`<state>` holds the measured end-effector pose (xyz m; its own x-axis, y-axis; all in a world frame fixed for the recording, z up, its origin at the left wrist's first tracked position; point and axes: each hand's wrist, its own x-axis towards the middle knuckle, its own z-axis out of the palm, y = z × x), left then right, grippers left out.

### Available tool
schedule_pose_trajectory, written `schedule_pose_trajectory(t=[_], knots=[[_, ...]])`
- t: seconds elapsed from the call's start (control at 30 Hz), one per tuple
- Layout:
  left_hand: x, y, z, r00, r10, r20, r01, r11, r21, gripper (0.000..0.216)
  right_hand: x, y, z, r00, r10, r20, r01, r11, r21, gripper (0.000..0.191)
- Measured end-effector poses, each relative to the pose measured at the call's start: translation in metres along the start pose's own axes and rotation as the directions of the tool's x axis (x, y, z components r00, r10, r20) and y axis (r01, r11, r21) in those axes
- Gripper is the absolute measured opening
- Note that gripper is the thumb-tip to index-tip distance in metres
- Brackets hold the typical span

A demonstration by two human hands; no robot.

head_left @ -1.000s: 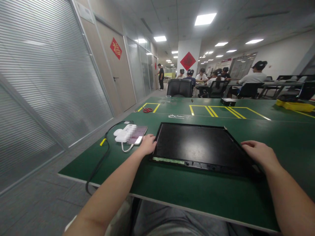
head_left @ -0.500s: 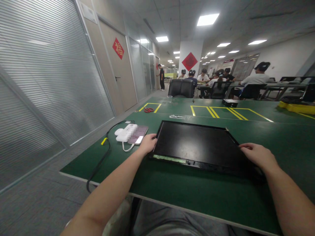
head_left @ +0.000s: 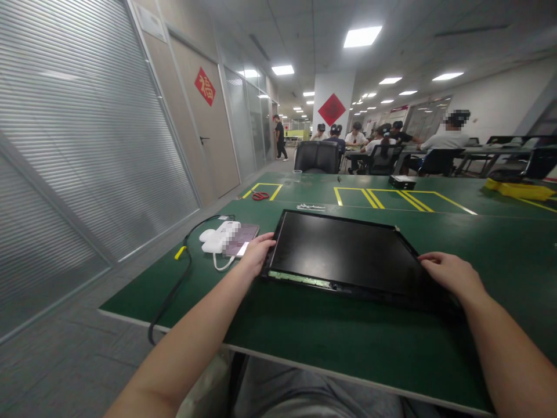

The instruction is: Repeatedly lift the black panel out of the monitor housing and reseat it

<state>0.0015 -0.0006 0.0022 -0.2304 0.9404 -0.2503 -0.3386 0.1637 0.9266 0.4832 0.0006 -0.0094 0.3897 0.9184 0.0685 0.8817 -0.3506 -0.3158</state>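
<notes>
A flat black display panel (head_left: 343, 252) lies on the green table (head_left: 331, 337) in front of me, its near edge showing a thin strip of circuit board (head_left: 300, 279). My left hand (head_left: 256, 251) grips the panel's left edge, fingers curled over it. My right hand (head_left: 450, 274) holds the panel's right edge, fingers wrapped on the rim. The panel's far side looks slightly raised off the table.
A white power strip (head_left: 215, 237) with a phone (head_left: 241, 240) on it and a black cable (head_left: 174, 290) sits left of the panel. Red scissors (head_left: 260, 195), small metal parts (head_left: 310, 206), a black box (head_left: 402, 182) and a yellow tray (head_left: 520, 188) lie farther back. Several people sit at distant tables.
Both hands have stayed on the panel's edges while its far side has tipped up a little. My left fingers now reach further over the left edge.
</notes>
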Motion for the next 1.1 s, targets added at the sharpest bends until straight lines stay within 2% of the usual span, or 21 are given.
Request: schedule_pose_trajectory(t=[0.2,0.33,0.5,0.57,0.77,0.87,1.1], knots=[[0.0029,-0.0015,0.0012,0.999,-0.022,-0.026,0.022,1.000,0.000,0.050,-0.0028,-0.0032,0.0003,1.000,-0.021,-0.022,0.022,0.999,0.047,0.035],[-0.0019,0.0008,0.0015,0.998,-0.065,0.020,0.066,0.997,-0.032,0.067,-0.0048,-0.0074,-0.0025,1.000,0.000,0.006,0.000,0.999,0.034,0.036],[-0.0057,0.0018,0.0006,0.993,-0.080,0.082,0.084,0.995,-0.047,0.076,-0.0063,-0.0092,-0.0026,1.000,-0.009,0.005,0.009,1.000,0.027,0.038],[-0.0055,0.0012,0.0001,0.993,-0.067,0.102,0.073,0.996,-0.054,0.070,-0.0062,-0.0088,-0.0011,1.000,-0.015,-0.008,0.015,0.999,0.028,0.037],[-0.0042,-0.0011,0.0007,0.987,-0.023,0.157,0.020,1.000,0.023,0.023,-0.0033,-0.0050,0.0048,0.999,-0.028,-0.030,0.030,0.998,0.054,0.035],[-0.0041,-0.0025,0.0002,0.989,0.003,0.151,-0.008,1.000,0.027,0.014,-0.0022,-0.0038,0.0060,0.999,-0.030,-0.034,0.033,0.997,0.070,0.034],[-0.0059,-0.0019,-0.0067,0.951,0.074,0.299,-0.098,0.993,0.065,0.047,-0.0015,-0.0057,0.0045,1.000,-0.010,-0.015,0.011,0.997,0.075,0.032]])
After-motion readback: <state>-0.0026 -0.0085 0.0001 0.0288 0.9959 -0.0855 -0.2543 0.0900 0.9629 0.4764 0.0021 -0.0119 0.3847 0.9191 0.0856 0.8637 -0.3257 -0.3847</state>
